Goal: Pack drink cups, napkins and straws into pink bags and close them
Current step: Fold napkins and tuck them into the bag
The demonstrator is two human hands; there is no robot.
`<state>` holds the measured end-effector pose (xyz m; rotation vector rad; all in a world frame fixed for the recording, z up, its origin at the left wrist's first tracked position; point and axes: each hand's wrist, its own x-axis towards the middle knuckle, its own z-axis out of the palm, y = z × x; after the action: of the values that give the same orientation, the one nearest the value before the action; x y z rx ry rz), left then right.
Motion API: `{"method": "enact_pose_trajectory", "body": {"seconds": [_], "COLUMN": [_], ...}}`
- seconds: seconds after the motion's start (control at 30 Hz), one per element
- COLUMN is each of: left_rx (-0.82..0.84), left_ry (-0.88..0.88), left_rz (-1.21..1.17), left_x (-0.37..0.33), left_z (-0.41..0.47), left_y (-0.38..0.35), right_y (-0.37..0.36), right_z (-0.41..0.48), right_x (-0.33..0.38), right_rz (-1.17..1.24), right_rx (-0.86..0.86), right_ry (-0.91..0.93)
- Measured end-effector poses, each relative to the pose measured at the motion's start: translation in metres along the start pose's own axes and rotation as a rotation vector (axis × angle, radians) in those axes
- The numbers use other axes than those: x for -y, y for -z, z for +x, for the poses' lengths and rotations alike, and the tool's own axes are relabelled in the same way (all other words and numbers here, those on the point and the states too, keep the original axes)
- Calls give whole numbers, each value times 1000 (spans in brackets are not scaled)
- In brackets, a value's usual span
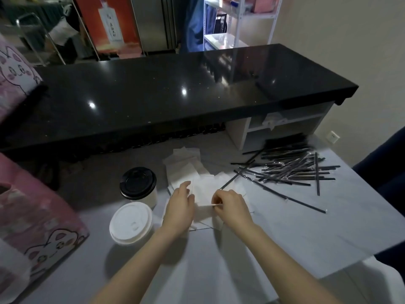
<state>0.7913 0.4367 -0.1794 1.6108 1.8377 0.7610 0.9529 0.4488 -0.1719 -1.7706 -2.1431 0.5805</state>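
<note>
White napkins point(186, 165) lie spread on the grey table. My left hand point(180, 207) rests on the napkins and pinches one at its edge. My right hand point(232, 207) pinches the same napkin point(205, 194) and also holds a black wrapped straw point(235, 177) that sticks up and to the right. Two paper cups stand left of my hands, one with a black lid point(138, 183), one with a white lid point(131, 222). A heap of black straws point(289, 167) lies to the right. A pink bag with a cartoon print point(32, 218) lies at the left edge.
A raised black glossy counter point(175, 91) runs across behind the table. A second pink bag point(15, 73) stands on it at far left. A white shelf unit point(278, 130) sits under the counter's right end. The table's right edge point(372, 194) is near the straws.
</note>
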Motion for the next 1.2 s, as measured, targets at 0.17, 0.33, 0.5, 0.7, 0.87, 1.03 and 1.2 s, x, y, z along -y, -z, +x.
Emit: {"method": "enact_pose_trajectory", "body": {"seconds": [0.17, 0.33, 0.5, 0.7, 0.87, 1.03, 1.2], "left_rx": [-15, -29, -11, -118, -196, -311, -428], "left_ry": [-21, -50, -84, -167, -253, -323, -339], "left_rz": [-36, -125, -179, -195, -234, -201, -157], "left_x": [-10, -14, -17, -26, -40, -43, -27], "left_z": [4, 3, -2, -11, -26, -47, -81], "left_y": [-4, -5, -1, 17, 53, 108, 177], "right_y": [8, 6, 12, 40, 67, 91, 97], "right_z": [10, 34, 36, 17, 1, -9, -11], "right_x": [-11, -10, -6, 4, 25, 71, 146], "right_rz": [-31, -114, -12, 166, 294, 372, 361], "right_rx": [-92, 3, -21, -122, -100, -41, -22], "right_ry": [71, 194, 206, 293, 232, 306, 429]}}
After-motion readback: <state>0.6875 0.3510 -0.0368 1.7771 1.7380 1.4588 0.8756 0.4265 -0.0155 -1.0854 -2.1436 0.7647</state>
